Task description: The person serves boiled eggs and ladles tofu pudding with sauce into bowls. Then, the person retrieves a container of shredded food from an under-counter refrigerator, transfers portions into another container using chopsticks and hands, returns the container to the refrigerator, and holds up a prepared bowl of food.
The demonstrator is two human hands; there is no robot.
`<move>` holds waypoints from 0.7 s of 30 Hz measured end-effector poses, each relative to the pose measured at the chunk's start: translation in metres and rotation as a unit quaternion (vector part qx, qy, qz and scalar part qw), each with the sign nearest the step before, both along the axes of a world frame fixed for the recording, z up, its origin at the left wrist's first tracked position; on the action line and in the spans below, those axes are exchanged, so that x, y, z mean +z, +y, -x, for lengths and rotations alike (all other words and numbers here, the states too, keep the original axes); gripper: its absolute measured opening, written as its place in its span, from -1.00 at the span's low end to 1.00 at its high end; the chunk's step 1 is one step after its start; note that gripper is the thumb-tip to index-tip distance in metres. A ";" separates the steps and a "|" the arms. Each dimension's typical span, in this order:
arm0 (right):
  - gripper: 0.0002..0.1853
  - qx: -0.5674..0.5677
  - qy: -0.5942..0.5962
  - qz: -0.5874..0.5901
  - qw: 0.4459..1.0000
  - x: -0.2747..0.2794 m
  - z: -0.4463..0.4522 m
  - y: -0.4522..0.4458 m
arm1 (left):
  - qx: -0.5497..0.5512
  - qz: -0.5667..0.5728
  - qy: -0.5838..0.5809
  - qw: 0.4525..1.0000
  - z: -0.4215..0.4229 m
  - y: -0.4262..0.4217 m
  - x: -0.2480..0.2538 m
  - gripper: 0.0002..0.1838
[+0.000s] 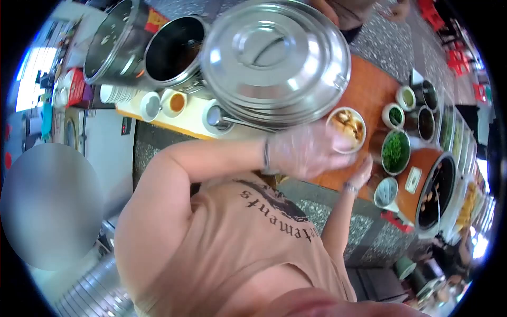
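Observation:
My left hand (306, 150), in a clear plastic glove, is smeared by motion. Its fingers reach over the near left side of a white bowl (361, 126) with pale and brown food in it; whether they grip the rim cannot be told. Just below the bowl, near the front edge of the orange tabletop (364, 95), my right hand (362, 173) has its fingers drawn together. What they hold, if anything, is hidden. To its right stand a metal container of chopped green herbs (392, 153) and a small pale container (386, 191).
A large lidded steel pot (274, 58) stands left of the bowl, beside an open dark pot (174, 50). A ladle (215, 117) lies by a cup of orange sauce (177, 102). At right is a big pot of dark liquid (435, 193). Another person (362, 13) stands across the table.

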State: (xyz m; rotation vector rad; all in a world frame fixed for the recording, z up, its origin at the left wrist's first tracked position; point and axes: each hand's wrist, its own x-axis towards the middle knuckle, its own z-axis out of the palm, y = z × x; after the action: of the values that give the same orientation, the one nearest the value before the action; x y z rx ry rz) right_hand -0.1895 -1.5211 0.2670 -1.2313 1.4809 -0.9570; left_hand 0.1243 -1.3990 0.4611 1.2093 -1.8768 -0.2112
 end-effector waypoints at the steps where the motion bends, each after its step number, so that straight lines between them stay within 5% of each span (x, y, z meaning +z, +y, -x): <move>1: -0.45 0.012 -0.004 -0.004 1.000 0.020 -0.004 0.015 | 0.103 0.043 -0.070 0.991 -0.026 -0.007 0.019 -0.45; 3: -0.43 0.020 -0.014 -0.007 1.000 0.026 -0.003 0.030 | 0.320 -0.014 -0.140 0.937 -0.084 -0.024 0.023 -0.46; 5: -0.41 0.015 -0.019 -0.005 1.000 0.037 -0.021 0.039 | 0.360 -0.168 -0.187 0.899 -0.125 -0.028 -0.009 -0.49; 11: -0.36 -0.020 -0.030 0.039 0.999 0.106 -0.105 0.074 | 0.353 -0.263 -0.046 0.897 -0.225 0.050 -0.033 -0.56; 13: -0.35 -0.013 -0.010 0.055 0.998 0.108 -0.109 0.084 | 0.399 -0.227 -0.138 0.877 -0.289 0.090 -0.057 -0.59; 15: -0.37 -0.020 -0.003 0.053 0.998 0.108 -0.117 0.097 | 0.410 -0.249 -0.097 0.872 -0.344 0.127 -0.095 -0.58; 17: -0.38 -0.027 0.005 0.051 0.998 0.110 -0.132 0.111 | 0.442 -0.362 -0.145 0.808 -0.372 0.121 -0.092 -0.60; 21: -0.45 -0.073 -0.021 0.063 0.995 0.098 -0.165 0.126 | 0.427 -0.278 -0.117 0.852 -0.386 0.115 -0.122 -0.61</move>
State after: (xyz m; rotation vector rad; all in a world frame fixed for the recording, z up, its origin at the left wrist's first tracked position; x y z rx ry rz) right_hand -0.0245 -1.3948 0.3650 -1.1963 1.5131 -1.1820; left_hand 0.5102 -1.2835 0.3396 2.4441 -1.3043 -0.1109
